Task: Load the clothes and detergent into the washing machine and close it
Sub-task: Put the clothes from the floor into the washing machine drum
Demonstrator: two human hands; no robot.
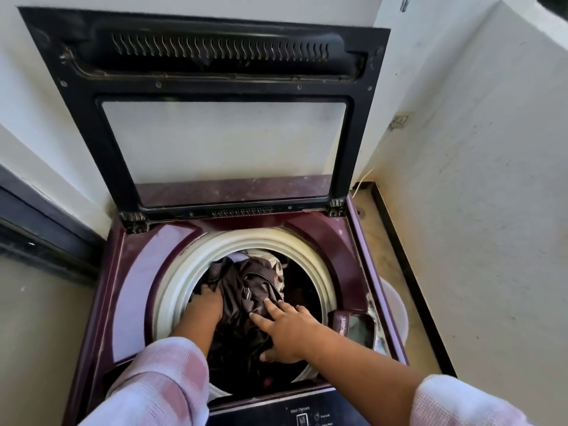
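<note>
The washing machine (129,287) stands in a corner, close to the wall (476,179) on its right. Its lid (358,142) stands upright, leaving the drum rim (184,272) open. The control panel (276,418) reads "Wash Options". The dark clothes (246,287) lie in the drum. The right hand (289,327) presses on them with its fingers spread. The left hand (206,305) is sunk into the fabric, its fingers hidden, so I cannot tell its grip.

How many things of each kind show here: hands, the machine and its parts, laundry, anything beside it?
Hands: 2 (left hand, right hand)
Washing machine: 1
Open lid: 1
Detergent drawer: 1
Clothes pile: 1 (separate garments cannot be counted)
White tub beside the machine, partly hidden: 1
Total: 7
</note>
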